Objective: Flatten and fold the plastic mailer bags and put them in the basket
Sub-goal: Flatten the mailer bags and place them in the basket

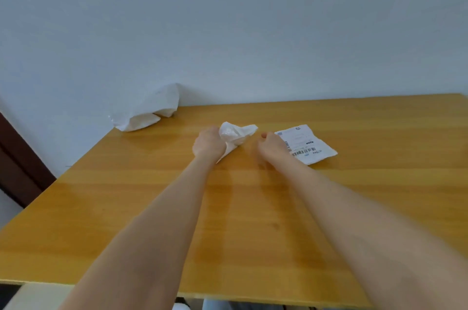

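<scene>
Bench of yellow wood against pale wall; dark door frame at left. Left hand clamped on crumpled mailer bag, mid-bench. Right hand blurred, grip unclear, at edge of labelled mailer bag. Third mailer bag at far corner, touching wall.

Crumpled mailer bag, in the fingers of the left hand: plain white.
Flat mailer bag, just beyond the fingers of the right hand: white, with black barcode stripes and small blue marks.
Far mailer bag, well left of both: white.
Table: honey-yellow wood grain.
Wall: pale blue-grey.
</scene>
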Available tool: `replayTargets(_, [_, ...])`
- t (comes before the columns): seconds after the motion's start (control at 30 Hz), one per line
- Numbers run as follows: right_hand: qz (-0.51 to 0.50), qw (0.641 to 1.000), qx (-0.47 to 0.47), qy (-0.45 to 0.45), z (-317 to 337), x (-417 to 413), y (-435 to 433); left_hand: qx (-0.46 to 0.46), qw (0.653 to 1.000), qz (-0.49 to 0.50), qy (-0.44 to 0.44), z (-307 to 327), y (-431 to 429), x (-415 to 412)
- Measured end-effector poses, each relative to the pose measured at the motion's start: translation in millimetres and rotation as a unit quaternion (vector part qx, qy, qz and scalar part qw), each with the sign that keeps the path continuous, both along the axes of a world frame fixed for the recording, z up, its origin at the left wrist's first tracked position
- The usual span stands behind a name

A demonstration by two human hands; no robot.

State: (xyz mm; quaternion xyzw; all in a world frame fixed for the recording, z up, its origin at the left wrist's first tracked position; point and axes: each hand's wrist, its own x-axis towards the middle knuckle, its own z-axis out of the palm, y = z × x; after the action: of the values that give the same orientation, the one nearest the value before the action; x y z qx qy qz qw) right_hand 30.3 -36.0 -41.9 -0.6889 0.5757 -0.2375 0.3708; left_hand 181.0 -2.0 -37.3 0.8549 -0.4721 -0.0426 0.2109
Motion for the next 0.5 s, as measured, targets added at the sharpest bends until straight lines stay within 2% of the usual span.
replayTargets(0.07, [-0.047, 0.995, 0.045, -0.074, 2, -21, -8, -0.012, 0.999, -0.038, 0.031, -1, -6, -22])
replayTargets(0.17, [-0.097, 0.953, 0.162, -0.237, 11, -44, -13, -0.056, 0.986, -0.13, 0.086, -4, -12, -47])
replayTargets(0.23, [-0.11, 0.941, 0.181, -0.264, 11, -56, -15, -0.082, 0.972, -0.18, 0.123, -7, -12, -54])
replayTargets(0.3, [-0.119, 0.941, 0.175, -0.264, 10, -64, -16, -0.102, 0.955, -0.196, 0.198, -4, -11, -58])
replayTargets(0.4, [-0.107, 0.938, 0.153, -0.292, 10, -66, -16, -0.16, 0.931, -0.107, 0.31, 6, -12, -57])
replayTargets(0.5, [-0.054, 0.953, 0.134, -0.265, 13, -64, -11, -0.142, 0.907, -0.017, 0.397, 7, -11, -50])
